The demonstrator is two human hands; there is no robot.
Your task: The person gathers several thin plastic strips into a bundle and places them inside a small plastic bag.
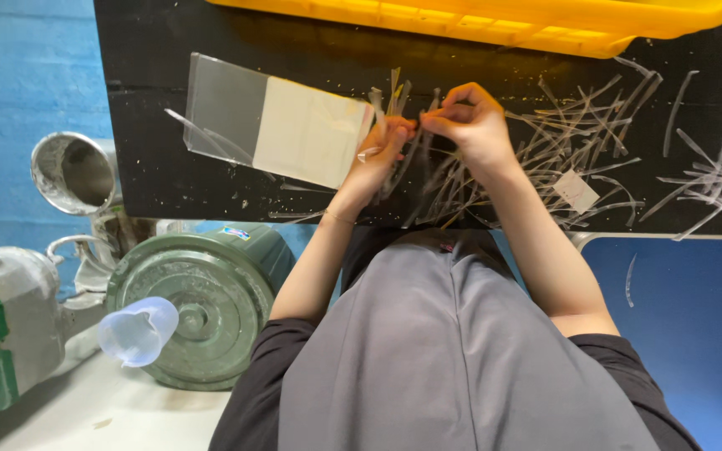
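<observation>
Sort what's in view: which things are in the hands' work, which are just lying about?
In the work:
- left hand and right hand, fingers pinched together on a thin clear strip
- clear sleeve with a pale card inside, by the left hand
- heap of clear strips on the black table

Lying about:
- yellow tray
- green machine
- clear plastic cup
- metal funnel

Table (169, 179): black, flecked with pale specks. Tray (495, 18): bright yellow. Strips (578, 142): clear, glinting whitish. Sleeve (277, 125): clear at one end, cream card inside. Small tag (577, 190): white. Apron (453, 351): plain grey over black shirt. Floor (18, 75): blue. Motor (202, 305): dull green, with a small blue label. Cup (137, 331): translucent pale blue. Funnel (73, 171): grey metal.
</observation>
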